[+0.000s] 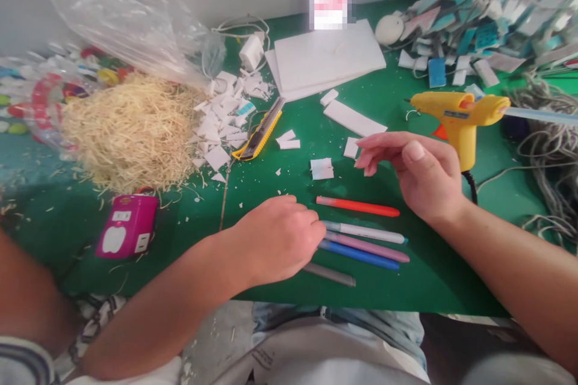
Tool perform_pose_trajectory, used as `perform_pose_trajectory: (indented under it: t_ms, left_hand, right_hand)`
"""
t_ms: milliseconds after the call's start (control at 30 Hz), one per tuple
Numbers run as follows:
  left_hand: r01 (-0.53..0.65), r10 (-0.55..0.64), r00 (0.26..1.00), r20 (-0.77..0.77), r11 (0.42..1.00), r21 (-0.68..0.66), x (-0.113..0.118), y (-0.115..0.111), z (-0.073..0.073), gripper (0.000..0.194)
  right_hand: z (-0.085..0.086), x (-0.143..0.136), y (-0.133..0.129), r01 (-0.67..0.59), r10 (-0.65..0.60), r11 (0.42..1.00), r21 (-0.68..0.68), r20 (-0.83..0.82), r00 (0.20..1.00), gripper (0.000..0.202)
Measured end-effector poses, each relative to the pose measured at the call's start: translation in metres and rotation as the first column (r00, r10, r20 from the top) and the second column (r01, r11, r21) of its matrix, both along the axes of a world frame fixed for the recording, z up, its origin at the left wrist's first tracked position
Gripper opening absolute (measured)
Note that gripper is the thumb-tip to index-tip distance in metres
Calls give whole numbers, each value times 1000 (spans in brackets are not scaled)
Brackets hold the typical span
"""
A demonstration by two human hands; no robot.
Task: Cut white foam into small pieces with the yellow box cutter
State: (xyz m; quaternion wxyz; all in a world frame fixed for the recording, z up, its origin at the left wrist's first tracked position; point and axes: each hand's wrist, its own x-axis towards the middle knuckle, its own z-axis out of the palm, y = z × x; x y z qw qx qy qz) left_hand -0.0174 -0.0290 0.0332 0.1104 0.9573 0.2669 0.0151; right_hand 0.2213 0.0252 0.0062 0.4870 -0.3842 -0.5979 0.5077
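My left hand (286, 234) is curled, its knuckles up, over the left ends of several markers; whatever its fingertips hold is hidden. From under it stick out a white marker (370, 232), a purple marker (368, 247), a blue marker (361, 255) and a grey marker (332, 274). Just beyond them lies an orange-red marker (359, 206). Raised over the table, my right hand (418, 174) has its thumb apart from its loosely bent fingers and holds nothing. Near its fingertips are a white foam strip (354, 118) and a small foam piece (322, 169).
A yellow glue gun (467, 129) lies beyond my right hand. Foam scraps surround a yellow box cutter (262, 132); white boards (329, 60) lie behind. Left are a straw heap (135, 132) and a magenta box (127, 225). Foam pieces (492, 18) crowd the back right.
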Motion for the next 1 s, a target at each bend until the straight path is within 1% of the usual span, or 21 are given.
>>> perform_pose_trajectory:
  t_ms: [100, 233, 300, 367, 433, 500, 600, 700, 800, 867, 900, 933, 1000]
  left_hand:
    - [1, -1, 1000, 16, 1000, -14, 3, 0, 0, 17]
    - [-51, 56, 998, 34, 990, -133, 2, 4, 7, 13]
    - [-83, 105, 990, 95, 975, -208, -1, 8, 10, 12]
    - [-118, 169, 967, 190, 960, -253, -5, 14, 12, 11]
    - [-171, 242, 929, 281, 952, -254, -7, 19, 11, 10]
    - [-227, 302, 890, 341, 943, -244, -9, 25, 7, 9]
    - [-259, 341, 859, 382, 933, -250, -10, 31, 1, 5]
    - [-287, 369, 844, 390, 924, -253, -10, 34, -3, 2]
    - [-347, 420, 818, 394, 905, -244, -10, 33, -4, 3]
    - [-381, 445, 795, 412, 895, -232, -9, 32, -4, 4]
    - [-393, 455, 783, 425, 891, -228, -9, 32, -5, 4]
    - [-404, 464, 770, 437, 886, -229, -8, 32, -5, 3]
    - [-414, 484, 745, 459, 875, -251, -6, 32, -6, 1]
  right_hand:
    - [0, 0, 0, -16, 16, 1000, -2, -7, 1000, 39]
    - [1, -1, 0, -22, 22, 999, -24, 7, 1000, 37]
    - [4, 0, 1, -48, 49, 998, -36, 24, 999, 38]
    - [8, 1, 1, -113, 114, 993, -36, 49, 992, 38]
    - [12, 4, 2, -206, 207, 978, -24, 78, 975, 39]
    - [16, 5, 3, -301, 302, 953, -25, 112, 947, 36]
    - [20, 5, 4, -408, 421, 907, -103, 186, 888, 33]
    - [22, 4, 5, -425, 471, 879, -214, 266, 841, 40]
    - [26, 5, 5, -403, 474, 878, -259, 344, 811, 42]
    - [28, 7, 6, -408, 475, 879, -246, 385, 791, 38]
    - [29, 8, 7, -411, 466, 885, -218, 405, 787, 36]
    - [29, 9, 8, -418, 449, 892, -169, 430, 783, 33]
    - [28, 11, 10, -439, 386, 899, -12, 498, 776, 27]
